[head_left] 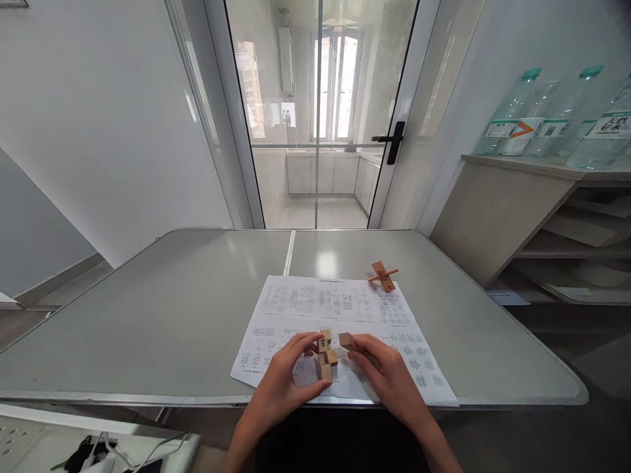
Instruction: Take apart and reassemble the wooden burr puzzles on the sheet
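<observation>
My left hand (286, 378) grips a small cluster of wooden puzzle blocks (325, 358), one marked with the number 3, standing on a printed instruction sheet (345, 309). Thumb and fingers close round the cluster from the left. My right hand (384, 371) pinches a separate wooden block (346, 341) just to the right of the cluster, a small gap between them. A second wooden cross-shaped puzzle piece (383, 276) lies at the sheet's far right corner, away from both hands.
The sheet lies on a grey folding table (172, 315) with a seam down the middle. A shelf unit (517, 210) with water bottles (517, 118) stands to the right. A glass door (320, 118) is beyond the table. Cables (98, 453) lie below left.
</observation>
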{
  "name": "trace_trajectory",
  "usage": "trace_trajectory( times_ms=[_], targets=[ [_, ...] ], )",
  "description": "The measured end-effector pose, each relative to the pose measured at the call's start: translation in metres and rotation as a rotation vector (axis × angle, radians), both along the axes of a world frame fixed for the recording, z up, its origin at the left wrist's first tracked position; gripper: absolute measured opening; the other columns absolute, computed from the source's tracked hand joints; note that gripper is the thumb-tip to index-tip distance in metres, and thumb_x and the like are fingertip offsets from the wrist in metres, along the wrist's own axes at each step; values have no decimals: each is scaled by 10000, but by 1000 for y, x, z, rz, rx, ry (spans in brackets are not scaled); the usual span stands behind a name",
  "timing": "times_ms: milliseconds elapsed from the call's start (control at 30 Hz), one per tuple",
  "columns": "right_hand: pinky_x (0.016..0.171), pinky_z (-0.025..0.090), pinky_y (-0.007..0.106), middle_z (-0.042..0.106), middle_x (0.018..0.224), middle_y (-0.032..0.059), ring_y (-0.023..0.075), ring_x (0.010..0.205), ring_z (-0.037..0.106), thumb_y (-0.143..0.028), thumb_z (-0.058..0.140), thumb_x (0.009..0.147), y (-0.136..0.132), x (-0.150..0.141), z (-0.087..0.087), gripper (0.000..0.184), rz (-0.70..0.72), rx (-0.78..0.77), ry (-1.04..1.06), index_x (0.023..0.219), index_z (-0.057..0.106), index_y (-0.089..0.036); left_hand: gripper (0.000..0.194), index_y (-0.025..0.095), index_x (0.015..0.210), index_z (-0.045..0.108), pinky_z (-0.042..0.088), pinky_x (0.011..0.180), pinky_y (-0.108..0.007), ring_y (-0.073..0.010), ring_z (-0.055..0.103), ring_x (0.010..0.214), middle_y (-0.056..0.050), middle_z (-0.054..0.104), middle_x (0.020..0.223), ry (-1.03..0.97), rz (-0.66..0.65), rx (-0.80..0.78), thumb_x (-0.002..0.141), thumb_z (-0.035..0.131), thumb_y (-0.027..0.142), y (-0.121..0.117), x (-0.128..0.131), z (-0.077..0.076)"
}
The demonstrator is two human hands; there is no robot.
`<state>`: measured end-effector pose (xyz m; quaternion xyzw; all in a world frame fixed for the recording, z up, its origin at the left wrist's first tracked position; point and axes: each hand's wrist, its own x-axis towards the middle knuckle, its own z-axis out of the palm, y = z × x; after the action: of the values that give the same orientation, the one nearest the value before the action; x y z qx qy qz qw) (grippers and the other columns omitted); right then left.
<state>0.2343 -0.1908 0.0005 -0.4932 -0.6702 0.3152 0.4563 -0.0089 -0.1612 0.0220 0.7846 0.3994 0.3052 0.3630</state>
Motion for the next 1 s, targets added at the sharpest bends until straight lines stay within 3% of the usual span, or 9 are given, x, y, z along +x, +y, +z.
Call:
trace_trajectory(
  times_ms=[133,233,433,633,767,900,1000],
  targets=[
    [915,617,388,741,1209,84,262,1029,736,-405,436,1098,-1,-1,-4,346,31,10,-25,1321,682,-306,660,377,1465,535,576,1045,-429,-221,682,1095,-32,641,1390,9,28,45,868,798,278,1,0,-1],
    [980,613,425,749,1263,83,274,1092,750,-410,510,1074,-2,-2,-11,393,-9,-26,1,1444,599,-311,656,365,1461,536,578,1033,-431,-220,685,1079,-35,654,1377,20,30,47,866,797,276,1,0,-3],
    [991,627,442,789,1186,62,284,1095,765,-416,619,1034,-5,-3,-10,226,-16,-12,40,1195,720,-295,649,363,1438,544,555,1054,-433,-235,679,1127,-21,694,1293,39,55,26,857,822,288,0,2,-2],
    [985,637,451,788,1179,54,279,1123,756,-330,678,1013,-5,-5,-6,86,-14,199,35,1074,726,-293,642,340,1389,581,528,1094,-457,-275,654,1203,-52,666,1331,37,79,29,814,867,319,-1,5,-1],
    [966,647,443,782,1149,62,260,1087,764,-266,640,1039,3,-8,3,100,-4,325,-31,1110,708,-285,701,318,1349,634,497,1113,-472,-319,599,1278,-88,612,1395,4,69,29,721,930,416,-1,3,2],
    [934,648,386,770,1153,50,227,1107,744,-149,606,1045,11,-16,14,200,84,425,-102,1178,679,-279,468,238,1264,701,522,945,-378,-268,662,1036,-85,719,1163,-59,6,-76,920,703,556,-1,1,7],
    [958,638,378,757,1185,44,218,1129,727,-97,575,1044,14,-23,15,262,140,410,-136,1200,666,-287,438,193,1101,742,481,807,-311,-217,623,867,-60,735,976,-48,-1,-149,1037,507,557,-1,3,11]
  ],
)
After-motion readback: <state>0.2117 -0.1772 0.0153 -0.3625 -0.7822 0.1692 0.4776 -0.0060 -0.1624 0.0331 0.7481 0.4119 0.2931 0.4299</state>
